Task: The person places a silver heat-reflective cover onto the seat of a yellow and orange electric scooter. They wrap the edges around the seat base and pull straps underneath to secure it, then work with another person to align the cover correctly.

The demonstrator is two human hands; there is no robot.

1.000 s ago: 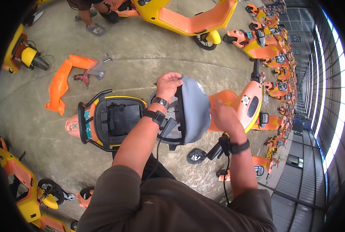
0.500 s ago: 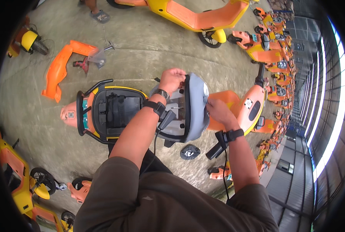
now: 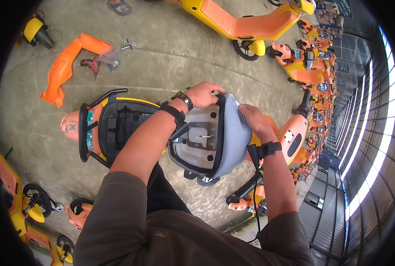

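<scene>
In front of me a scooter seat (image 3: 197,153) is tilted so its pale underside with a metal bracket shows. A grey seat cover (image 3: 233,144) with a dark edge band wraps its right end. My left hand (image 3: 204,94) curls over the far edge of the cover, thumb and fingers closing on the band. My right hand (image 3: 255,120) grips the cover's outer side, its fingertips partly hidden. Beneath is a yellow and orange scooter (image 3: 292,135) with its black seat compartment (image 3: 113,128) uncovered on the left.
An orange body panel (image 3: 62,71), a red power drill (image 3: 91,65) and a clear plastic bag (image 3: 112,58) lie on the concrete floor. Another scooter (image 3: 246,26) stands beyond, and rows of scooters line the right. A black strap-like item (image 3: 207,181) shows below the seat.
The seat has tipped so more of its underside and bracket shows. Both hands have shifted slightly right with the cover, and the left hand has slid along its far edge. My view has shifted too.
</scene>
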